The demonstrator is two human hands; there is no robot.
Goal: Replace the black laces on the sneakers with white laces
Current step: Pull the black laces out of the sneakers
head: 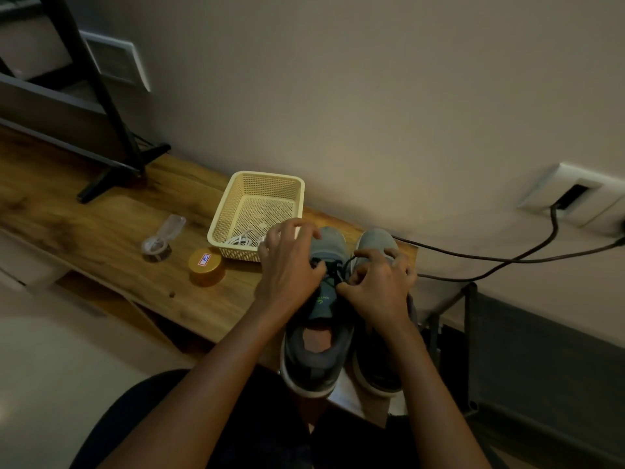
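Two grey sneakers stand side by side at the right end of the wooden table, toes toward the wall. The left sneaker (321, 333) carries a black lace (333, 267) across its tongue. My left hand (291, 265) lies over that shoe's left side, its fingers curled at the lace. My right hand (378, 286) pinches the black lace between the two shoes and covers much of the right sneaker (378, 243). White laces (240, 240) lie coiled in the near corner of a cream basket (260, 184).
A gold-lidded round tin (206, 265) and a clear plastic bag with a small roll (160, 240) lie left of the basket. A black stand (111, 137) rises at the back left. Dark cables (507, 258) run from a wall socket on the right.
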